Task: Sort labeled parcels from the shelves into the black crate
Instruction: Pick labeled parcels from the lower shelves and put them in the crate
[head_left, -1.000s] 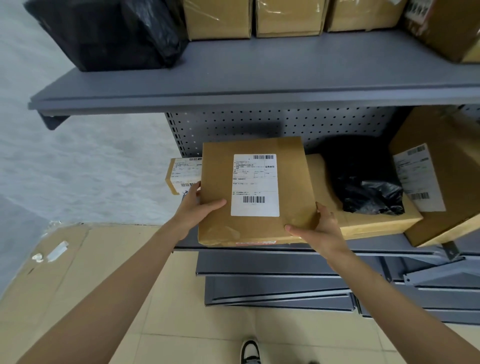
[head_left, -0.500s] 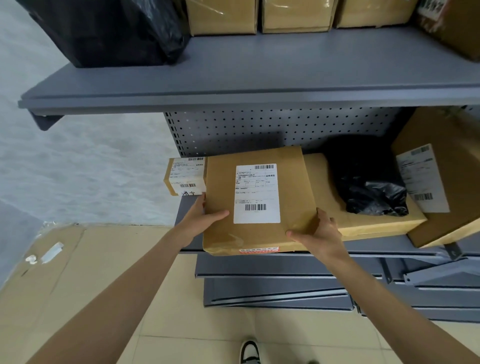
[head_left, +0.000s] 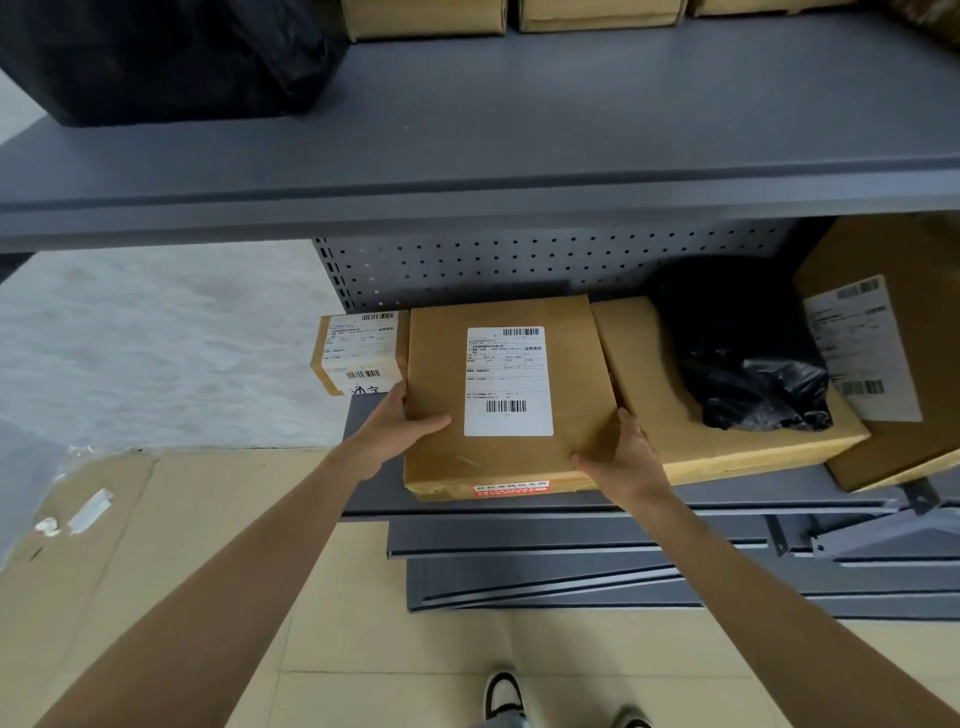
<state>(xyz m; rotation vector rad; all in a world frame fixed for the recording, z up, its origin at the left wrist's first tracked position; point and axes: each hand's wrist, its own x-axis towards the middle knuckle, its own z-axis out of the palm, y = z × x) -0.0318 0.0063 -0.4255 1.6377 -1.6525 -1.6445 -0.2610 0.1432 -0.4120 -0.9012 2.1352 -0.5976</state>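
The flat brown parcel (head_left: 506, 397) lies on the lower shelf (head_left: 384, 499), long side pointing away from the person, held between the left hand (head_left: 397, 434) and right hand (head_left: 626, 457), fingers closed on its near corners.

Brown parcel (head_left: 511, 395), white barcode label (head_left: 508, 381); grey perforated shelf back (head_left: 519, 265).

Both hands hold a flat brown parcel (head_left: 509, 395) with a white label, left hand (head_left: 400, 431) and right hand (head_left: 628, 457) at its sides, on the lower shelf (head_left: 374, 493)
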